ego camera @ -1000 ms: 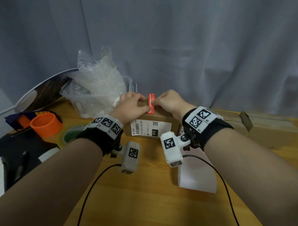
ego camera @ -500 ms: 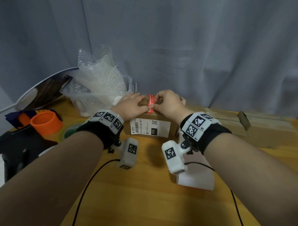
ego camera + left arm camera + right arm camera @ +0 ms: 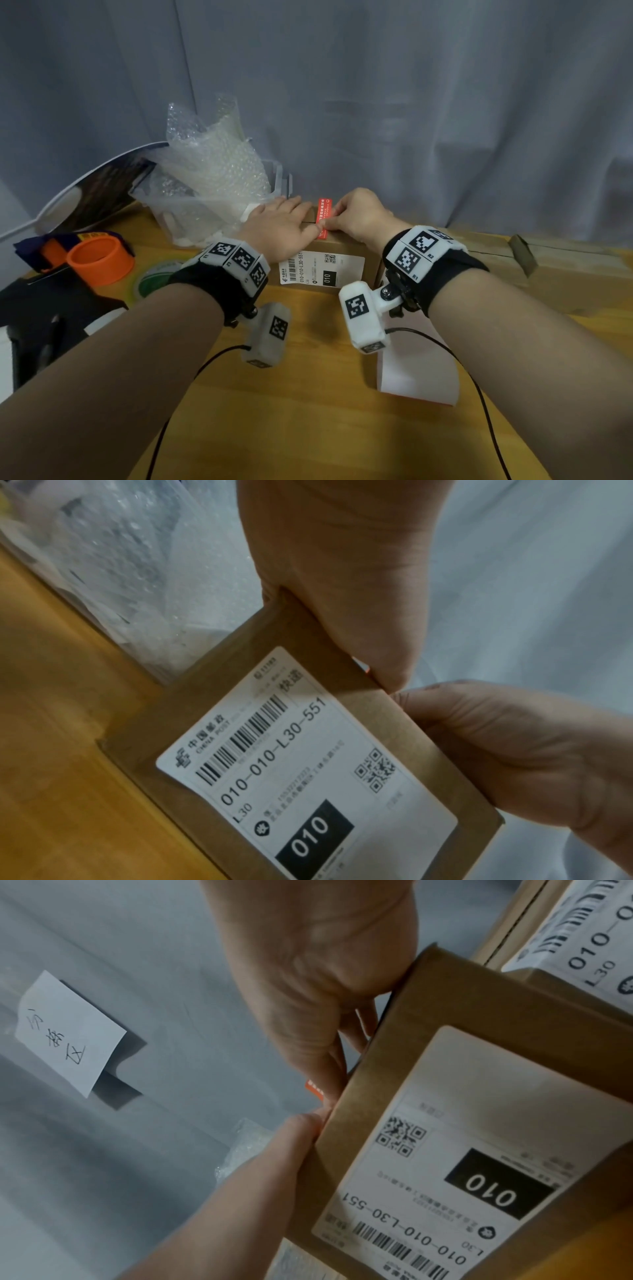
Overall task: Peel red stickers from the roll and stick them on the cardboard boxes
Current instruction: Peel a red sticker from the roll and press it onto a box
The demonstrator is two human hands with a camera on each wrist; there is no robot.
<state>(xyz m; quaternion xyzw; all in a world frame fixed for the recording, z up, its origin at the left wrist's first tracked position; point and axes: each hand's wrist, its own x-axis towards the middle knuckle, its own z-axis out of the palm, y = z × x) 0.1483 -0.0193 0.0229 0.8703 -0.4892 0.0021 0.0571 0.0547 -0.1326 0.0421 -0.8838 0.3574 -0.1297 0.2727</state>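
A brown cardboard box [image 3: 346, 245] with a white shipping label [image 3: 322, 270] stands at the middle of the wooden table. A red sticker [image 3: 323, 212] lies along the box's top, reaching its near edge. My left hand [image 3: 284, 222] lies flat on the top just left of the sticker, fingers straight, thumb along the front edge [image 3: 394, 669]. My right hand [image 3: 349, 216] is curled, and its thumb and forefinger pinch the sticker's near end. In the right wrist view only a red sticker corner [image 3: 313, 1089] shows beside the thumb. No sticker roll is in view.
A clear bin of bubble wrap [image 3: 212, 178] stands left of the box. An orange ring [image 3: 101, 260] and a green tape roll [image 3: 154, 277] lie further left. Flat cardboard boxes [image 3: 548, 270] sit at the right. A white paper strip [image 3: 416, 370] lies under my right wrist.
The sticker, held up between both hands a second ago, now lies along the box top. My left hand has let go of it and flattened onto the box.
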